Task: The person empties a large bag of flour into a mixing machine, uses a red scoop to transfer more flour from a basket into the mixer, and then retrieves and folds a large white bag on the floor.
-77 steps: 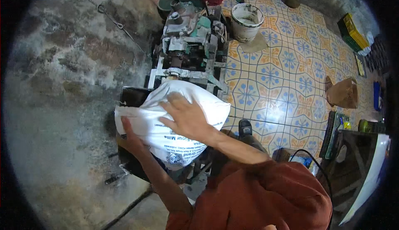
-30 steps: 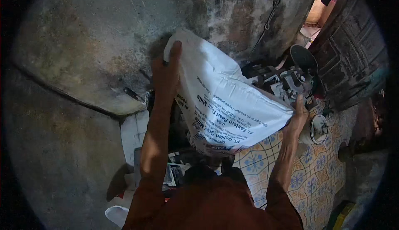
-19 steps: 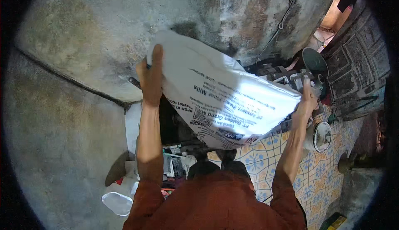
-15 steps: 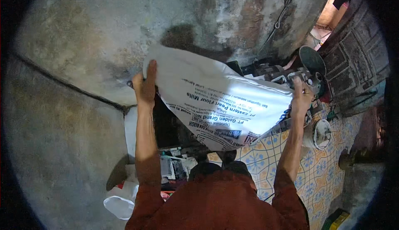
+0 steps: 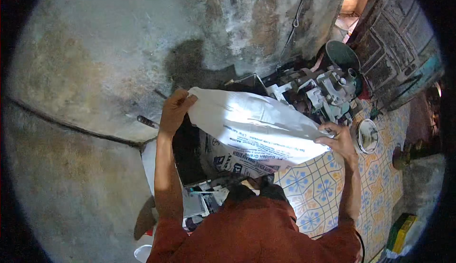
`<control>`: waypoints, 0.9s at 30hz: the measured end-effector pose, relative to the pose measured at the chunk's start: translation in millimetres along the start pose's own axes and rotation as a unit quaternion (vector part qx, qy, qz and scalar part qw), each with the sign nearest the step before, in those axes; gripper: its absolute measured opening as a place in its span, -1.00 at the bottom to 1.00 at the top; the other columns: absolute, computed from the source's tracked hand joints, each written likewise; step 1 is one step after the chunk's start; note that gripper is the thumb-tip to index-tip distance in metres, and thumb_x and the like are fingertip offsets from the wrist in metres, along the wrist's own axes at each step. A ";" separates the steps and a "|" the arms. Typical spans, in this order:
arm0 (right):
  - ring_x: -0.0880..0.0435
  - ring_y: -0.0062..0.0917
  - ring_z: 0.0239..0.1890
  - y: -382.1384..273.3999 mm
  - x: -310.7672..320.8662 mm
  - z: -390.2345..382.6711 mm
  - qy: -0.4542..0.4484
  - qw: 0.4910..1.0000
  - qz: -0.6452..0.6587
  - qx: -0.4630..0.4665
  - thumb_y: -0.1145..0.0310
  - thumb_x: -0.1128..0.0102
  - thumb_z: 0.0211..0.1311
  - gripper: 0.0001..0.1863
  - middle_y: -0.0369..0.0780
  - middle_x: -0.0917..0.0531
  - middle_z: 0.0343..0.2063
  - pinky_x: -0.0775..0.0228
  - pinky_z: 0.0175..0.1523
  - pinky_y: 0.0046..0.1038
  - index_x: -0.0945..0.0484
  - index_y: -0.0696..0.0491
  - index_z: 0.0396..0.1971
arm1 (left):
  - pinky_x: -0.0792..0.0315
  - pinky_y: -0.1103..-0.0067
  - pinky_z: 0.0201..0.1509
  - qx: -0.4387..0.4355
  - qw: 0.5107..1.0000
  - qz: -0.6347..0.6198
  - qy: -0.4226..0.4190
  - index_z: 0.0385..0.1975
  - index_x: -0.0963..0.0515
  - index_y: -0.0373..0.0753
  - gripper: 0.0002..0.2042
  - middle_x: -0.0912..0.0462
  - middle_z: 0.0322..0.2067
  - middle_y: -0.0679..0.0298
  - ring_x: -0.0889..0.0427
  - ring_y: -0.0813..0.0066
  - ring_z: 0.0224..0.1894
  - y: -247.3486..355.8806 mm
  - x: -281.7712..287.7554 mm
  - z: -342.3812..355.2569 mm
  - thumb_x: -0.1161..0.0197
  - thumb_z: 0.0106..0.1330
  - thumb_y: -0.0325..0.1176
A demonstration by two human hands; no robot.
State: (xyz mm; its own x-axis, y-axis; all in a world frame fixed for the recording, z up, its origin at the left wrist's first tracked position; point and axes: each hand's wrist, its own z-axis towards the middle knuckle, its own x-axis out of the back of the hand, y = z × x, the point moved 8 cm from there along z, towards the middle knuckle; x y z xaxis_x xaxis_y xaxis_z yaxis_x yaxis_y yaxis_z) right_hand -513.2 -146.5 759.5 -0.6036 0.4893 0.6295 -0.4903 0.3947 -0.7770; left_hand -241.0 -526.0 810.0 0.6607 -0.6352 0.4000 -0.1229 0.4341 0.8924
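Both left hand (image 5: pixel 178 108) and right hand (image 5: pixel 339 142) grip the white sack (image 5: pixel 259 120), more machine (image 5: pixel 327 92) showing than a moment ago.

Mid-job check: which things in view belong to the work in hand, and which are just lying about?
In use:
- white printed sack
- left hand, gripping one end
- right hand, gripping the other

Apparently just about:
- bucket
- yellow-and-dark box
- machine, though its role is unclear
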 end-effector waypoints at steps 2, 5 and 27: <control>-0.64 -0.57 -0.32 14.4 2.9 -8.3 0.005 0.997 0.041 0.064 0.29 -0.55 -0.27 -0.52 -0.20 -0.69 -0.36 -0.47 -0.23 -0.53 -0.62 0.20 -0.28 | -0.31 0.67 -0.41 -0.044 0.998 -0.005 0.041 -0.35 -0.48 -0.25 -0.84 -0.48 -0.49 0.41 -0.42 0.70 -0.47 24.9 -16.6 6.4 -0.16 0.33 -0.29; -0.64 -0.58 -0.33 12.6 -2.7 -23.9 -0.010 0.998 0.045 0.033 0.30 -0.54 -0.26 -0.54 -0.21 -0.69 -0.36 -0.46 -0.22 -0.53 -0.63 0.17 -0.28 | -0.32 0.65 -0.35 -0.001 0.996 -0.091 0.016 -0.27 -0.45 -0.22 -0.88 -0.46 -0.38 0.38 -0.41 0.65 -0.39 7.4 -27.3 8.8 -0.16 0.33 -0.32; -0.42 -0.45 -0.10 110.5 -56.1 -99.8 0.184 0.974 0.130 -0.040 0.51 -0.27 0.09 -0.63 -0.18 -0.47 -0.12 -0.27 0.03 -0.42 -0.43 0.18 -0.08 | -0.37 0.49 -0.32 -0.050 0.999 0.013 0.002 -0.34 -0.49 -0.29 -0.78 -0.55 -0.42 0.18 -0.50 0.43 -0.44 37.8 -56.5 19.4 -0.06 0.31 -0.24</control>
State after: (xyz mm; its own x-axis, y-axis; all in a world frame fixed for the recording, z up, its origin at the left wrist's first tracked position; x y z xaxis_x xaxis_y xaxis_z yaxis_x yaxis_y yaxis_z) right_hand -470.8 -52.7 638.1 -0.4277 0.8202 0.3799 -0.2915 0.2727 -0.9169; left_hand -297.3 -486.1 825.2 0.6611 -0.6200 0.4225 -0.0665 0.5125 0.8561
